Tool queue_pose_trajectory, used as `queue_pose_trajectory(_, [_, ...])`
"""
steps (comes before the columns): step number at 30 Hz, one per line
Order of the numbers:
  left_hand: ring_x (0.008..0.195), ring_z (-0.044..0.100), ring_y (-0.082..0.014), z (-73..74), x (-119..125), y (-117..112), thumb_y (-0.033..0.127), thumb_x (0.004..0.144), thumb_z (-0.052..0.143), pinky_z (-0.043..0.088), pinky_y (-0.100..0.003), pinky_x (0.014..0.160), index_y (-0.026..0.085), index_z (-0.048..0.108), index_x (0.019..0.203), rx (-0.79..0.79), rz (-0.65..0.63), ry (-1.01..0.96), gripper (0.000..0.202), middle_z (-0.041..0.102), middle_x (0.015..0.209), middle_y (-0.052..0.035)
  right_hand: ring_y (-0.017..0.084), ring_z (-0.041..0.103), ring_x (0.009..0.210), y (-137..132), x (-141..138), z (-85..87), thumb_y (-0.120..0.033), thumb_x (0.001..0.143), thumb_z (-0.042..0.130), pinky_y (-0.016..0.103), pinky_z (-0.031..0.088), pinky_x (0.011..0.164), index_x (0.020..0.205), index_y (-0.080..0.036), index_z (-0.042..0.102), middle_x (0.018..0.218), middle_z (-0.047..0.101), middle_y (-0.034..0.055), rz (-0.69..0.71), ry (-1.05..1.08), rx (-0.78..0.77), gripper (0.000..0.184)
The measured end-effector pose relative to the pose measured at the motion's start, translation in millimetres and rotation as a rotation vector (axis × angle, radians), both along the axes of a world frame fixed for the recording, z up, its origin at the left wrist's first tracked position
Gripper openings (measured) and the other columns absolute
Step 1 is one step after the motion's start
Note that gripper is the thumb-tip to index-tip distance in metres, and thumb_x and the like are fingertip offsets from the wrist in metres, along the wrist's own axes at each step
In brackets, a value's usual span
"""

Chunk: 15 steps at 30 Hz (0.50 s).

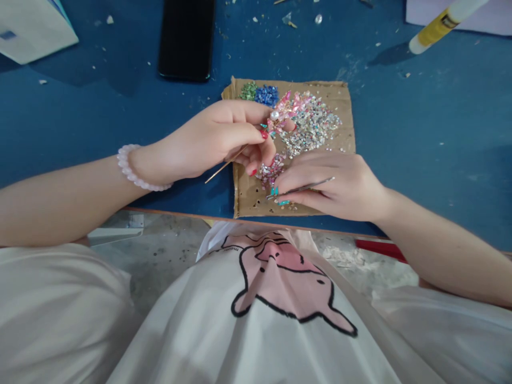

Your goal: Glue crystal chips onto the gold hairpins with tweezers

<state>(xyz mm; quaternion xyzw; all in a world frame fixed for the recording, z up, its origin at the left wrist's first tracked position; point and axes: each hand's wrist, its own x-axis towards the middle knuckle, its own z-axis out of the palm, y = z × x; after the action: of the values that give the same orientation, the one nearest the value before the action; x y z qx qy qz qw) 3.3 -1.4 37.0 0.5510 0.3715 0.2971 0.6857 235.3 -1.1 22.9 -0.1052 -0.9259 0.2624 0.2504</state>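
My left hand (218, 140) is closed in a pinch on a thin gold pin (222, 167) with a pink jewelled ornament and a pearl (280, 112) at its top, held just above the cardboard sheet (340, 106). My right hand (332, 184) is closed on metal tweezers (304, 188), tips pointing left near the sheet's front edge. Heaps of small rhinestones lie on the cardboard: silver (314, 125), blue (267, 95), green (248, 90) and pink (272, 170).
The cardboard lies on a blue table (420, 138) strewn with small crumbs. A black phone (186, 38) lies at the back, a glue stick (440, 24) at the back right, white paper (28, 26) at the back left. The table edge runs just before my white shirt.
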Motion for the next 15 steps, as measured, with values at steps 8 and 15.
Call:
queue_pose_trajectory(8, [0.049, 0.062, -0.0045, 2.3, 1.2, -2.1, 0.001, 0.091, 0.042, 0.051, -0.014, 0.051, 0.001, 0.06, 0.122, -0.031, 0.008, -0.011, 0.036, 0.069, 0.066, 0.0028, 0.013, 0.071, 0.082, 0.1, -2.0, -1.2, -0.023, 0.099, 0.063, 0.026, 0.056, 0.077, 0.096, -0.017, 0.067, 0.087, 0.076, 0.0017, 0.004, 0.008, 0.009, 0.008])
queue_pose_trajectory(15, [0.049, 0.062, -0.004, 1.5, -0.1, -1.7, 0.002, 0.092, 0.042, 0.05, -0.014, 0.051, 0.0, 0.06, 0.118, -0.02, -0.006, -0.011, 0.031, 0.068, 0.067, 0.003, 0.013, 0.072, 0.083, 0.3, -1.9, -1.6, -0.025, 0.101, 0.061, 0.027, 0.056, 0.078, 0.096, -0.019, 0.067, 0.087, 0.076, 0.0009, 0.0, 0.0, 0.004, 0.01])
